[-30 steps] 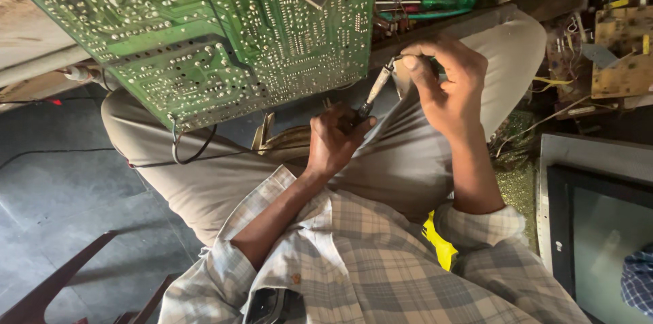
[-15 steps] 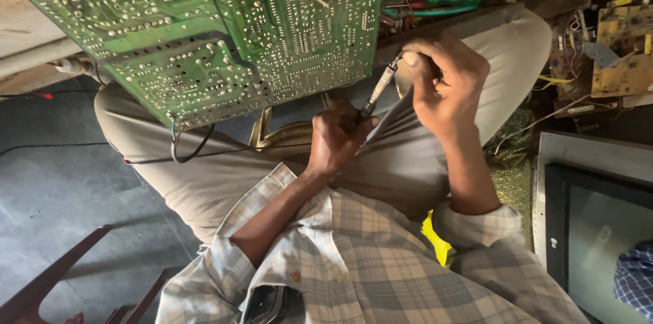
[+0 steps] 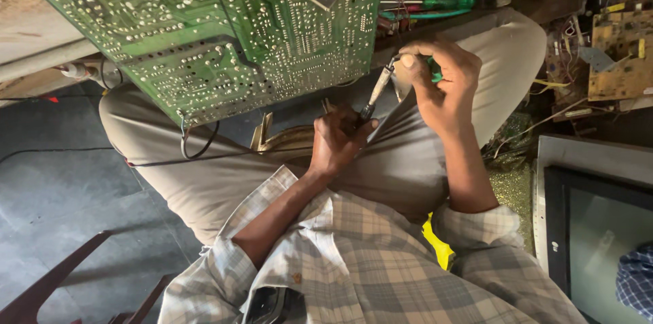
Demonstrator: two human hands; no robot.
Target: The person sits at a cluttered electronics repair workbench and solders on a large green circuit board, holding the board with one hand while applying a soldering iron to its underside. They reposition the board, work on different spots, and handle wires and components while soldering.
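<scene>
A large green circuit board (image 3: 224,31), solder side up, lies tilted across my lap at the upper left. My right hand (image 3: 445,86) grips a slim tool with a green handle and pale shaft (image 3: 379,89). The tool slants down to my left hand (image 3: 340,140). That hand rests on my thigh just below the board's edge, with its fingers closed around a small dark part (image 3: 367,113) at the tool's tip. What the part is cannot be made out.
Green-handled screwdrivers (image 3: 435,5) lie beyond my knee among clutter. A tan circuit board (image 3: 622,58) sits at the far right, above a grey screen casing (image 3: 592,229). A black cable (image 3: 197,150) loops under the board. Another person's blue checked sleeve (image 3: 636,276) shows at the lower right.
My right hand has shifted slightly, keeping the tool's tip at my left hand's fingers. The view has drifted a little; the board stays in place.
</scene>
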